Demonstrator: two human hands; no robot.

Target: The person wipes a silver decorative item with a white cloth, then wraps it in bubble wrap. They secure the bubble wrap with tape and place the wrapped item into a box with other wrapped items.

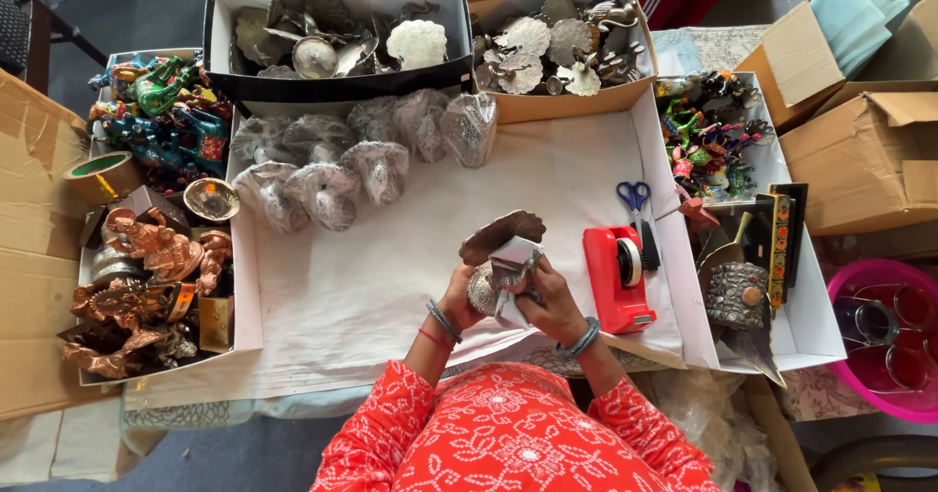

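My left hand [459, 292] and my right hand [547, 295] meet over the white sheet [391, 257], both gripping one metal ornament [496, 248]. The ornament has a dark scalloped fan top and a round silver base, and a clear plastic wrap [515, 262] is partly round it. Both wrists wear bangles and orange patterned sleeves show below. Several wrapped ornaments [332, 184] lie in rows at the sheet's far left.
A red tape dispenser [618, 275] and blue-handled scissors [635, 199] lie right of my hands. Two boxes of unwrapped silver ornaments [332, 33] [557, 47] stand at the back. Trays of painted and copper figurines [147, 257] [708, 135] flank the sheet. Cardboard cartons [860, 150] and a pink tub [884, 341] sit right.
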